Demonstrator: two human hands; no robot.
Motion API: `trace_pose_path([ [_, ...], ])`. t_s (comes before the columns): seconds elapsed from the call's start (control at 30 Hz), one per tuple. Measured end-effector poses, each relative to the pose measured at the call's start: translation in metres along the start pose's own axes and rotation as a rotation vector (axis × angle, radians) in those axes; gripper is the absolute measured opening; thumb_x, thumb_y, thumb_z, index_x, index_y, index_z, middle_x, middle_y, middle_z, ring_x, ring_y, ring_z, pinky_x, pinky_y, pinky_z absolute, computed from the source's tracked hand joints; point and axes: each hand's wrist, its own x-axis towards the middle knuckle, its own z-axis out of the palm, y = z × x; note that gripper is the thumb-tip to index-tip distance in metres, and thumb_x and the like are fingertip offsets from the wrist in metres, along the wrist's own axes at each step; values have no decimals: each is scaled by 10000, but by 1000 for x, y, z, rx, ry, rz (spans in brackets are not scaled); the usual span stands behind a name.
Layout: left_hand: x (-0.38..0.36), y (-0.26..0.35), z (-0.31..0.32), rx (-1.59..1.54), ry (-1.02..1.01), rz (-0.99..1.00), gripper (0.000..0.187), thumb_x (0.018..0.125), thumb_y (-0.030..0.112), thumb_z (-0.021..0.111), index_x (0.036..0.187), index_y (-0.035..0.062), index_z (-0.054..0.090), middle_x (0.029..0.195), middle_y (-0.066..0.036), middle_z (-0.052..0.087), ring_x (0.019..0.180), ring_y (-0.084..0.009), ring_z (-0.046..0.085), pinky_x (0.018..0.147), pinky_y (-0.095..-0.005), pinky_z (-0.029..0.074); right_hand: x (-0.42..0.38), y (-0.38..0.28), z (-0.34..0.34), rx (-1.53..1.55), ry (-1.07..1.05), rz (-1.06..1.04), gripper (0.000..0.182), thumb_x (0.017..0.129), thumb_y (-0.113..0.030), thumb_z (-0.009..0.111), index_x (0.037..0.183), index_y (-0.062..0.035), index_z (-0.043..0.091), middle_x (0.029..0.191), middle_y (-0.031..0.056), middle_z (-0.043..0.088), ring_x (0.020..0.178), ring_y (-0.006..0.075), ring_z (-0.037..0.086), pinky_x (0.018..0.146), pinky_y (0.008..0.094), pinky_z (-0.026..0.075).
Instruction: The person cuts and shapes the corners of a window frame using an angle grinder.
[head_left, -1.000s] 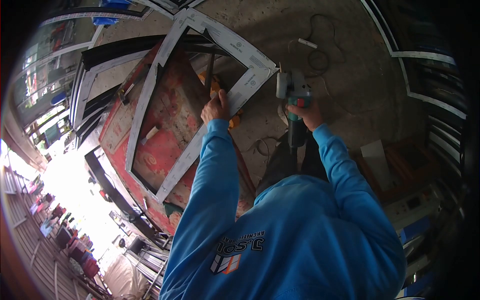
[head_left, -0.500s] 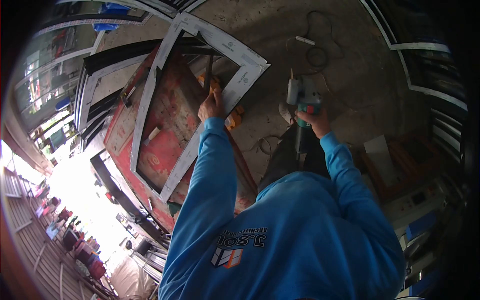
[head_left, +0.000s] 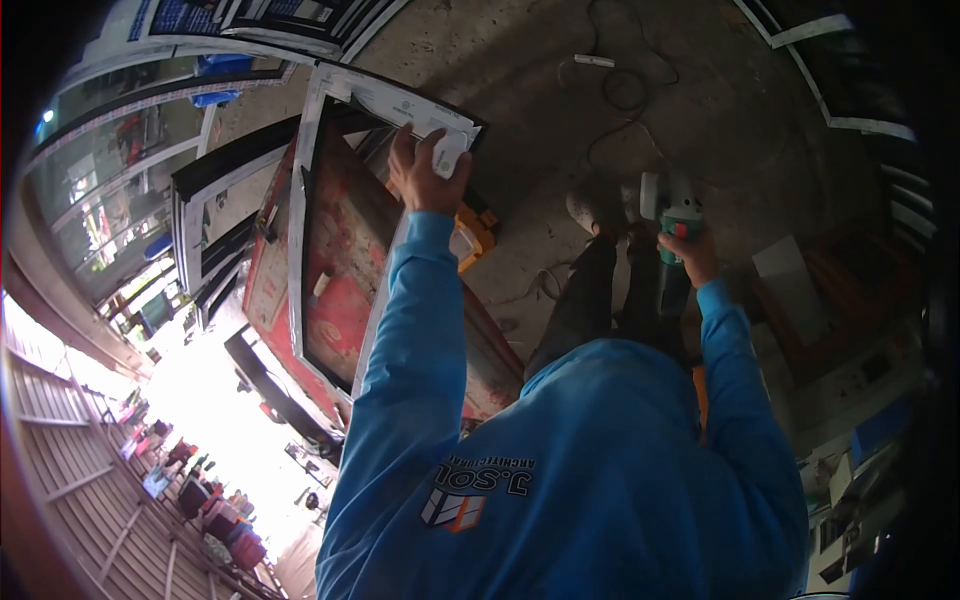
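Note:
My left hand (head_left: 425,180) is closed on the right side of a window frame (head_left: 297,240) covered in white protective film, its fingers and thumb astride the piece near a pointed corner. The frame lies slanted over a worn red work surface (head_left: 345,270), and my forearm hides much of its right side. Away to the right, my right hand (head_left: 697,252) grips a green power tool (head_left: 682,212) that looks like an angle grinder. Its light grey head points away from me, and the dark rear end hangs below my fist.
A yellow tool or case (head_left: 477,238) sits beside the red surface. On the concrete floor (head_left: 520,80) lie a cable (head_left: 625,100) and a white power strip (head_left: 594,61). More frames (head_left: 235,195) lean at left. My shoes (head_left: 590,212) stand near the tool.
My left hand has moved up along the frame towards its corner, and the frame appears shifted left and tilted. My right hand has moved right and slightly down with the angle grinder.

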Motion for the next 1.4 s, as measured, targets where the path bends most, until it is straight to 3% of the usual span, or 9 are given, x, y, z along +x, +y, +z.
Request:
trace_pose_path([
  [0.27,41,22,35,202,-309,50,223,740,352,785,922,223,783,1209,28,657,1265,-287,446,1082,-475,348,-16,12,-23,56,40,-20,473,739,-92,817,1136,-9,574,936,79,667,786,181,687,717,340,591],
  [0.5,49,36,40,247,-293,-96,166,725,335,759,860,250,802,1152,28,697,1277,-277,429,1099,-427,336,-18,8,-22,124,66,-28,446,741,-100,814,1116,-4,593,927,84,667,778,186,683,711,338,578],
  [0.6,62,30,43,300,-404,-142,200,765,360,722,909,247,802,1180,40,703,1278,-274,447,1075,-509,327,-18,3,-21,113,57,-47,422,747,-92,805,1106,-8,601,907,81,677,771,182,683,706,332,568],
  [0.77,94,-19,56,71,-640,-442,379,784,549,675,949,229,794,1127,-45,718,1111,-295,635,1010,-471,415,-15,0,-22,135,57,-43,395,751,-84,799,1094,-12,617,908,76,687,770,172,682,713,324,566],
  [0.9,85,-32,36,-230,-674,-387,369,782,519,708,993,226,781,1123,-38,715,1082,-292,643,999,-428,436,-9,4,-24,126,58,-38,384,740,-91,806,1073,-12,633,935,71,691,780,160,681,724,317,565],
  [0.97,69,-11,21,-36,-567,147,323,771,436,747,1012,221,770,1115,-21,712,1079,-284,640,1007,-434,431,-5,9,-25,112,52,-51,376,741,-96,806,1066,-13,638,940,69,690,781,156,679,728,314,565],
  [1.13,53,6,32,117,-381,210,218,757,335,750,944,227,773,1088,20,717,1046,-259,641,990,-441,428,-2,13,-19,105,43,-70,370,748,-122,811,1061,-15,646,945,62,688,776,149,672,740,308,562],
  [1.2,56,6,39,149,-269,376,167,740,304,785,868,197,773,893,-61,738,868,-284,701,822,-402,543,-5,7,-14,119,27,-55,378,751,-146,820,1059,-15,645,924,61,687,771,148,673,745,305,560],
  [1.4,57,31,31,215,-435,17,211,822,401,706,880,210,775,795,-78,733,846,-281,686,956,-400,436,-2,11,-1,81,13,-83,414,738,-174,841,1061,-12,639,878,64,685,774,157,681,733,314,557],
])
